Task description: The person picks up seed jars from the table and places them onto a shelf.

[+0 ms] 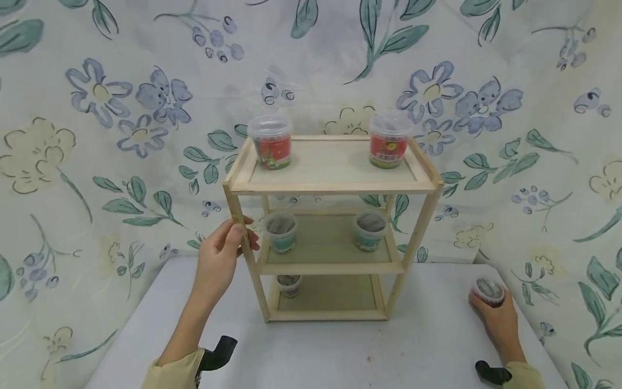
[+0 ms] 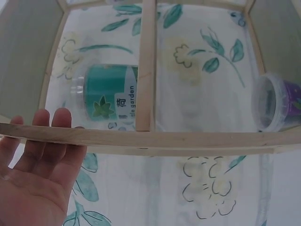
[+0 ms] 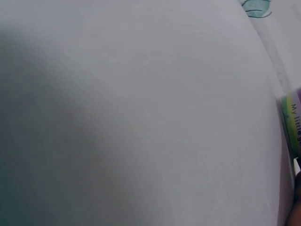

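Observation:
A three-tier wooden shelf rack (image 1: 335, 186) stands on the table. My left hand (image 1: 218, 259) grips its front left post (image 1: 236, 212) beside the middle tier, thumb in front. In the left wrist view the post crosses in front of my fingers (image 2: 40, 157). Out to the right, my right hand (image 1: 502, 321) holds a clear plastic cup (image 1: 488, 292) at the table's right side. The right wrist view catches only a slice of this cup (image 3: 292, 122), its label purple, yellow and green with printed lettering.
Two lidded cups with red labels, one left (image 1: 273, 148) and one right (image 1: 389, 148), sit on the top tier. Green-labelled cups (image 1: 281, 237) (image 1: 370, 235) occupy the middle tier. A purple-labelled cup (image 2: 291, 101) is on the bottom tier's left. Floral cloth (image 1: 146, 102) hangs behind the white table (image 1: 330, 356).

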`<state>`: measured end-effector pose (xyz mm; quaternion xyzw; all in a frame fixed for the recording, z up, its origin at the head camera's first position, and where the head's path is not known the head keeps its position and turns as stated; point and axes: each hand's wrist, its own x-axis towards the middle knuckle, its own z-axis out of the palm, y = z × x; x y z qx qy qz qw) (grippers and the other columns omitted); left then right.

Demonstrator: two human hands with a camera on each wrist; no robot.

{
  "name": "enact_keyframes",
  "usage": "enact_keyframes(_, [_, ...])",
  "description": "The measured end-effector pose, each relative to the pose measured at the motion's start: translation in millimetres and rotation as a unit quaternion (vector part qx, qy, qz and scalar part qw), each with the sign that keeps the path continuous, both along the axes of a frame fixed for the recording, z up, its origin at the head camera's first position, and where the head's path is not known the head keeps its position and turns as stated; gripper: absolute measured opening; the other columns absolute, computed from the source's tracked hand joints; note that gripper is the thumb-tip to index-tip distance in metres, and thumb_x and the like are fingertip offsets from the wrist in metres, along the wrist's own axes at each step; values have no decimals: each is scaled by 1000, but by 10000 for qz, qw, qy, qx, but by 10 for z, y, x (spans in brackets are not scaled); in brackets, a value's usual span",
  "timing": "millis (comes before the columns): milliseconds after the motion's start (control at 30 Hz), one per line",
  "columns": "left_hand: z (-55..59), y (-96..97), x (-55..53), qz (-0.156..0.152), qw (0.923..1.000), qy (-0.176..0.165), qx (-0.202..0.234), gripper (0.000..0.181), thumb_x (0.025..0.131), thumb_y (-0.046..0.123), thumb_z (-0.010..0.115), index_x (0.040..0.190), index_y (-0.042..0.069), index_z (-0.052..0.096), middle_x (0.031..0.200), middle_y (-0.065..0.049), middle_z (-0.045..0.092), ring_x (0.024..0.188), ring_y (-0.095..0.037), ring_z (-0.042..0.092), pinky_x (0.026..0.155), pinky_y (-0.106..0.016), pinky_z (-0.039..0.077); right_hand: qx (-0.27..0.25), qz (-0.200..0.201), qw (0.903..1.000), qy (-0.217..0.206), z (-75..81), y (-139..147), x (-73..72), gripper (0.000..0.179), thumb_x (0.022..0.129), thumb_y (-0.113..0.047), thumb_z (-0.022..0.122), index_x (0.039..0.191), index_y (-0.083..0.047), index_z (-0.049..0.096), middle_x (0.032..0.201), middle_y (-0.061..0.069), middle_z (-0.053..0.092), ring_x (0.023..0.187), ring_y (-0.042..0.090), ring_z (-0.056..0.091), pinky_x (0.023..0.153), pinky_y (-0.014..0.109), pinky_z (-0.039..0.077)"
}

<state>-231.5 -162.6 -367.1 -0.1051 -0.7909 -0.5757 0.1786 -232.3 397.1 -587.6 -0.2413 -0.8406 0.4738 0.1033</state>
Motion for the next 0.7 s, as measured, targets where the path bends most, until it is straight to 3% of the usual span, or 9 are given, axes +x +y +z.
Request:
enact_keyframes(433, [7, 8, -21, -209, 9997, 111, 46, 32, 107, 30, 43, 117, 5, 61, 90, -13, 64, 82, -18, 66, 81, -24, 54, -105, 153, 9991, -394, 4, -151, 233, 106, 88, -43, 72, 154, 7, 6, 152, 36, 24, 141, 52, 25, 114, 61, 23])
enact_keyframes(700, [20, 0, -10, -161, 9999, 37, -20, 35, 107, 33, 42, 118, 5, 61, 91, -15, 64, 83, -16, 66, 81, -22, 53, -135, 1003, 9919, -767, 115, -465, 504, 110, 87, -45, 74, 153, 8, 4, 152, 35, 24, 141, 50, 26, 114, 60, 24])
